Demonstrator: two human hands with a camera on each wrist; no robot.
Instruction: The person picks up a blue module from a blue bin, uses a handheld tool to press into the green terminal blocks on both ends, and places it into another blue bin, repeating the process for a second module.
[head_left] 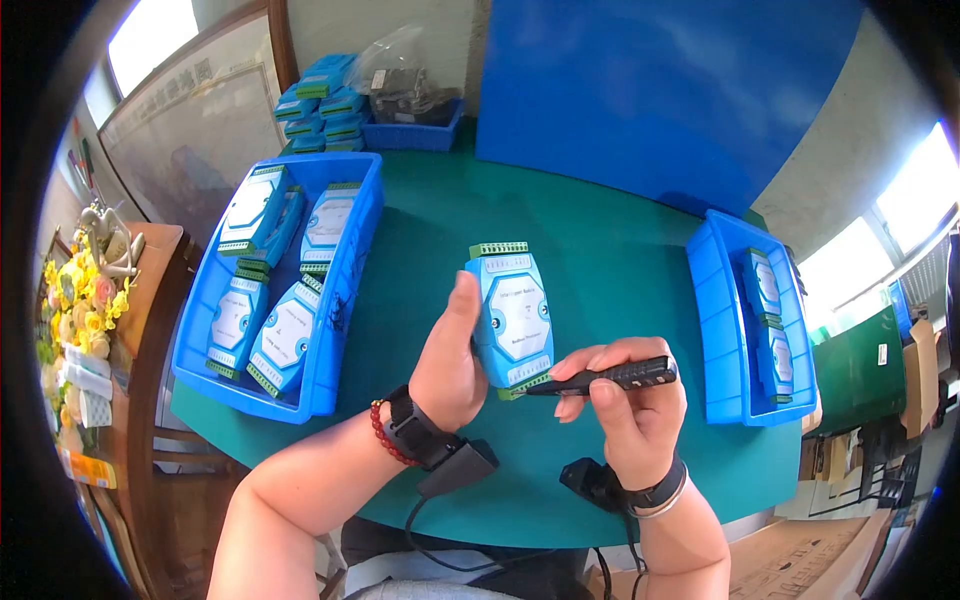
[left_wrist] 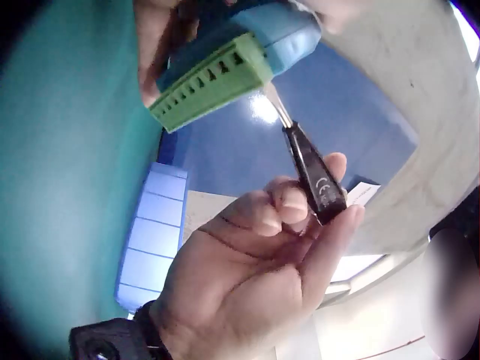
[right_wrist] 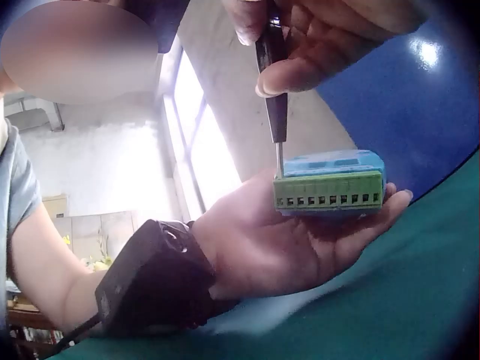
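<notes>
My left hand (head_left: 449, 357) holds a blue module (head_left: 515, 318) with a white label and green terminal blocks at both ends, its thumb along the module's left edge. In the right wrist view the module lies across the upturned palm, fingers curling up at its far side. My right hand (head_left: 640, 410) grips a black-handled screwdriver (head_left: 625, 376) between thumb and fingers. Its thin metal shaft (right_wrist: 280, 159) reaches one end of the near green terminal block (right_wrist: 330, 192). The left wrist view shows the shaft at the corner of the terminal block (left_wrist: 214, 82).
A blue bin (head_left: 345, 310) with several similar modules stands at left on the green table (head_left: 430, 200). Another blue bin (head_left: 722, 330) with modules sits at right. Stacked modules (head_left: 322, 100) and a small blue tray (head_left: 415, 137) are at the back, beside a blue panel (head_left: 650, 90).
</notes>
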